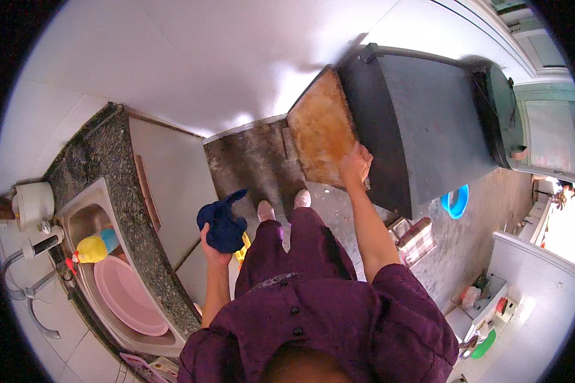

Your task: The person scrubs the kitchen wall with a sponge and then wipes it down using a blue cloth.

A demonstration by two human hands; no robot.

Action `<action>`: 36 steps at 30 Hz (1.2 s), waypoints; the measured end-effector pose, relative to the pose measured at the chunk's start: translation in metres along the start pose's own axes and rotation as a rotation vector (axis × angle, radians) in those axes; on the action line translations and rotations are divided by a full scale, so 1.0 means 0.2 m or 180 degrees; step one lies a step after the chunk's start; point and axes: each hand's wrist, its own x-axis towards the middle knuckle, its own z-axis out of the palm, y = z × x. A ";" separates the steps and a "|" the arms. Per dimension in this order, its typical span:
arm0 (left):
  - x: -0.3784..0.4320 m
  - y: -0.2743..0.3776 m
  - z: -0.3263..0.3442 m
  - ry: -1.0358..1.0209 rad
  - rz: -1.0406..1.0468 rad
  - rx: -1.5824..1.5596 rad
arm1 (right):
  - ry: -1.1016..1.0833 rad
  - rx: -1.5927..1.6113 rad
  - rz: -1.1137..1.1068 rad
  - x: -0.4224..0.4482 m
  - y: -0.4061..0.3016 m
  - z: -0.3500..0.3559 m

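My left hand (215,249) holds a bunched dark blue cloth (222,227), part of which sticks up to the right. The cloth is in front of the pale cabinet door (172,167) under the counter, left of my feet. My right hand (357,165) reaches forward, its fingers curled at the near right edge of a brown-stained panel (321,127). The panel stands against a large dark grey cabinet (436,129); whether it is hinged to it I cannot tell. Some fingertips are hidden.
To the left, a granite counter (148,215) holds a steel sink (84,218) with a pink basin (129,297) and a yellow bottle (91,249). A curved tap (29,292) stands beside it. At right are a checked bag (416,239) and a blue basin (456,201) on the floor.
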 end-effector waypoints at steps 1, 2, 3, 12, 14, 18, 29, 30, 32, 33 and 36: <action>0.02 0.00 0.01 0.0021 0.0006 0.0045 | -0.0036 -0.0033 0.0012 0.01 0.01 0.02; 0.04 -0.01 0.01 0.0041 0.0011 0.0091 | -0.0073 -0.0067 0.0026 0.01 0.03 0.03; 0.05 -0.02 0.00 0.0071 0.0032 0.0138 | -0.0238 -0.0094 0.0084 0.01 0.01 0.00; 0.06 -0.06 0.22 -0.0141 -0.0084 0.0451 | -0.1888 0.0749 0.0593 0.03 -0.29 -0.16; 0.06 -0.10 0.31 -0.0120 0.0054 0.0588 | -0.2064 0.0890 0.0697 0.03 -0.33 -0.15; 0.03 -0.11 0.36 -0.0026 0.0008 0.0646 | -0.2398 0.1021 0.0795 -0.02 -0.41 -0.16; 0.24 0.02 0.52 -0.0298 -0.0572 0.1380 | -0.1807 0.1120 0.0582 -0.23 -0.34 -0.03; 0.26 0.00 0.56 -0.0355 -0.0608 0.1488 | -0.1715 0.1124 0.0509 -0.27 -0.30 0.01; 0.32 -0.02 0.62 -0.0617 -0.0708 0.1724 | -0.1756 0.1072 0.0413 -0.32 -0.22 0.01; 0.36 -0.01 0.62 -0.0857 -0.0779 0.1903 | -0.1877 0.1040 0.0385 -0.32 -0.20 -0.07; 0.49 0.00 0.58 -0.1382 -0.1028 0.2270 | -0.1720 0.1091 0.0243 -0.36 -0.03 -0.15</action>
